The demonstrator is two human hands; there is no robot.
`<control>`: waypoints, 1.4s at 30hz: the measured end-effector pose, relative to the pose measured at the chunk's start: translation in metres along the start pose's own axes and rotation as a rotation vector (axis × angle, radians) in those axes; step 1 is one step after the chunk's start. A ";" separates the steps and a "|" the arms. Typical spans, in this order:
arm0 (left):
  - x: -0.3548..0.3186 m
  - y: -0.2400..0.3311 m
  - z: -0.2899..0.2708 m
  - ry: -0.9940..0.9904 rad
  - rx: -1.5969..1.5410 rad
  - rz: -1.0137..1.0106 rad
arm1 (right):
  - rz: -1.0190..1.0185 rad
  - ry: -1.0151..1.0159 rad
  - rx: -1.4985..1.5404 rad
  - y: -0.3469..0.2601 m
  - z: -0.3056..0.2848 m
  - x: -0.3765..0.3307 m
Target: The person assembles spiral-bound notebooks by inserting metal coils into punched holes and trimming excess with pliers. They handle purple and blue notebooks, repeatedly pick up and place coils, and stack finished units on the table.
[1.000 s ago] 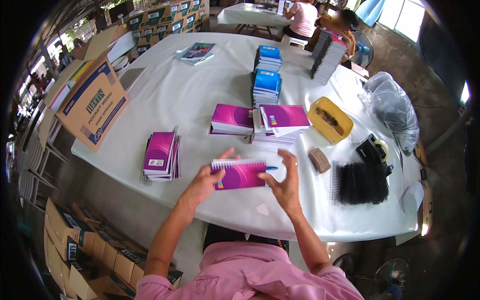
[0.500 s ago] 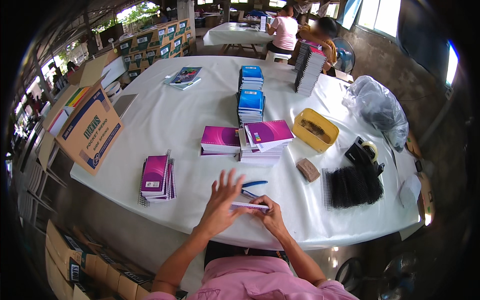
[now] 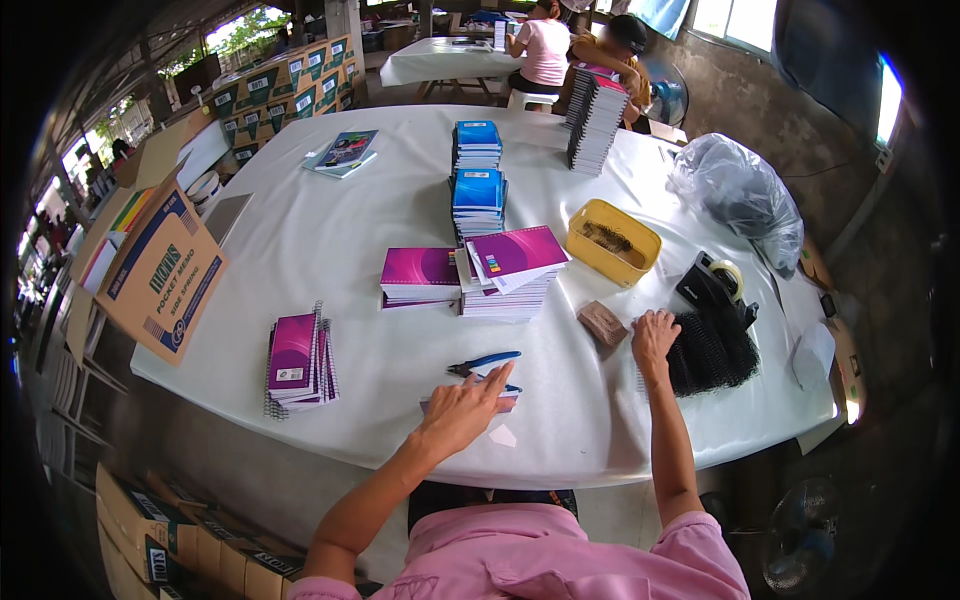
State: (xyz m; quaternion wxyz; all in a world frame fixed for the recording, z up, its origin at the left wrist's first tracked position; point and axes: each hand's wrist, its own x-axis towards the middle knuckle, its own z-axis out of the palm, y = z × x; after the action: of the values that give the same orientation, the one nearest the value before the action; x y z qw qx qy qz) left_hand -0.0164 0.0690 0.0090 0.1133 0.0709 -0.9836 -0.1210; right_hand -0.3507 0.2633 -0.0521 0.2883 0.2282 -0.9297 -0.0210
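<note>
My left hand lies flat with fingers stretched over a small purple notebook near the table's front edge, mostly covering it. Just beyond those fingertips are blue-handled cutting pliers. A small white paper scrap sits beside the notebook. Off to the right, my right hand bends its fingers around the left edge of a pile of black spiral binding coils. How many coils it grips is hidden. At left, spiral-bound purple notebooks are stacked.
Purple notebook stacks and blue notebook stacks stand mid-table. Around the coils are a brown block, a yellow tub, a tape dispenser and a plastic bag. An open carton stands left. Two people sit beyond.
My right hand has left the notebook and moved right to the black coils. My left hand has come down from a raised pose onto the notebook. The whole view has shifted slightly.
</note>
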 end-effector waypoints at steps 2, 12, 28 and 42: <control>0.000 -0.001 -0.001 0.003 -0.010 0.006 | -0.042 -0.028 -0.057 0.001 0.015 0.000; 0.000 -0.004 0.006 -0.048 0.060 -0.024 | -0.066 -0.286 0.217 0.021 0.005 0.015; 0.008 -0.002 -0.001 -0.016 0.018 -0.062 | -0.288 -0.441 1.218 -0.026 -0.115 -0.008; 0.011 -0.007 0.000 -0.085 -0.006 -0.082 | -0.340 -0.865 1.647 -0.102 -0.135 -0.066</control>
State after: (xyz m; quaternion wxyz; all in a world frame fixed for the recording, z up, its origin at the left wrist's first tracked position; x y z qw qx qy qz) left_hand -0.0266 0.0605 0.0091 0.0665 0.1058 -0.9834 -0.1313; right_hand -0.1875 0.2133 0.0080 -0.3404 0.4650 -0.6325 0.5175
